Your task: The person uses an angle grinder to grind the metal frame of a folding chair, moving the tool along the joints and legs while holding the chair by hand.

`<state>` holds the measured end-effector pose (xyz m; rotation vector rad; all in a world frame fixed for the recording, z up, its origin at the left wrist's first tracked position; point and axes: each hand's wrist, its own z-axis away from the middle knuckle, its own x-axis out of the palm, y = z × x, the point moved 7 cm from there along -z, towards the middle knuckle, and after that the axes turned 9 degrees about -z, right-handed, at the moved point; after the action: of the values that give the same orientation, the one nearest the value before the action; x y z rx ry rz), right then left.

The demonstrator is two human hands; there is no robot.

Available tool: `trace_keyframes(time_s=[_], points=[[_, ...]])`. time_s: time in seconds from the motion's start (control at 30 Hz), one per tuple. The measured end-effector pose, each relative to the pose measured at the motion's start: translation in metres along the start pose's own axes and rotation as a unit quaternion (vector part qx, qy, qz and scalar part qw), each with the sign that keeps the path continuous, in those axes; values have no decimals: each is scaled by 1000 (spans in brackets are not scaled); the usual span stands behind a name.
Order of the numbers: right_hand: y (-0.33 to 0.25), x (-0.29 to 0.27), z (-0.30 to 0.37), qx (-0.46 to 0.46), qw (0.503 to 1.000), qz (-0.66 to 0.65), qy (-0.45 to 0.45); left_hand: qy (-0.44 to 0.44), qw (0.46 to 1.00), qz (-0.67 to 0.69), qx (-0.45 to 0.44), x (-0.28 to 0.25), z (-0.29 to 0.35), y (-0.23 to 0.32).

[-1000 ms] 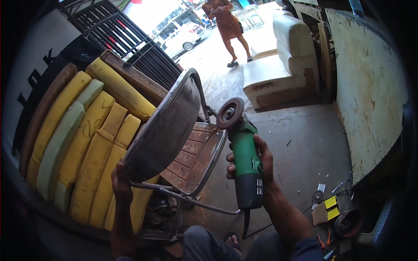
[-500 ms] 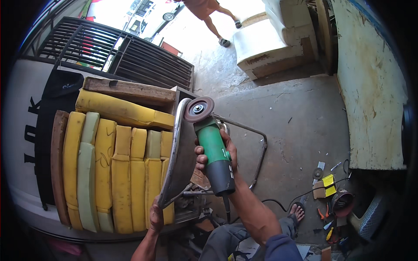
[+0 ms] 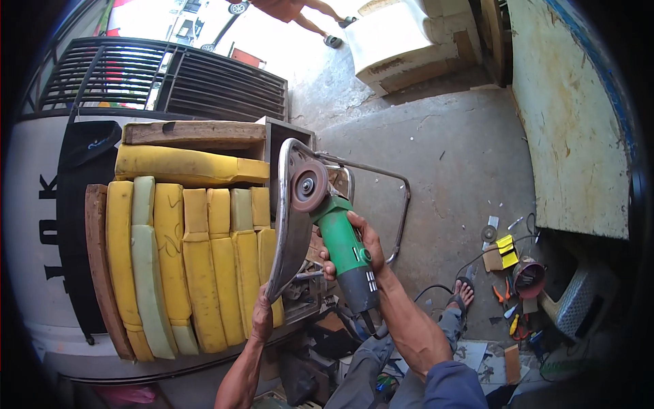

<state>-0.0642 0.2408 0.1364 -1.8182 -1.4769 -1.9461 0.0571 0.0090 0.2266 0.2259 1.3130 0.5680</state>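
Note:
My right hand (image 3: 368, 240) is wrapped around the green and black body of an angle grinder (image 3: 340, 238). Its round brown disc (image 3: 308, 187) lies over the upper part of a chair frame (image 3: 278, 228) made of bent metal tube; I cannot tell whether the two touch. My left hand (image 3: 261, 315) grips the frame's lower end, its fingers partly hidden behind the tube. A grey curved panel spans the tubes, and a bent tube leg (image 3: 409, 187) reaches out to the right. The grinder's cord drops from its rear end.
Yellow and pale green foam cushions (image 3: 197, 273) stand packed on the left beside wooden boards (image 3: 197, 133). Pliers (image 3: 502, 293), a screwdriver (image 3: 514, 324) and a reddish pot (image 3: 529, 277) lie on the right floor near my foot (image 3: 463, 293). Beyond a dark slatted gate (image 3: 225, 85), another person (image 3: 279, 8) walks.
The grinder has tilted and its disc has shifted down along the frame, inside the tube's bend. My left hand keeps its grip. The view has shifted a little, and the other person stands farther left in it.

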Motion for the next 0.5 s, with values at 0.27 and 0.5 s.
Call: trace_keyframes(time_s=[0.27,0.5], points=[[18,-12,30,-24,997,64,47,-38,999,37,7,7,3,22],[44,-15,53,-8,997,18,70,-61,990,127,23,21,-2,41]])
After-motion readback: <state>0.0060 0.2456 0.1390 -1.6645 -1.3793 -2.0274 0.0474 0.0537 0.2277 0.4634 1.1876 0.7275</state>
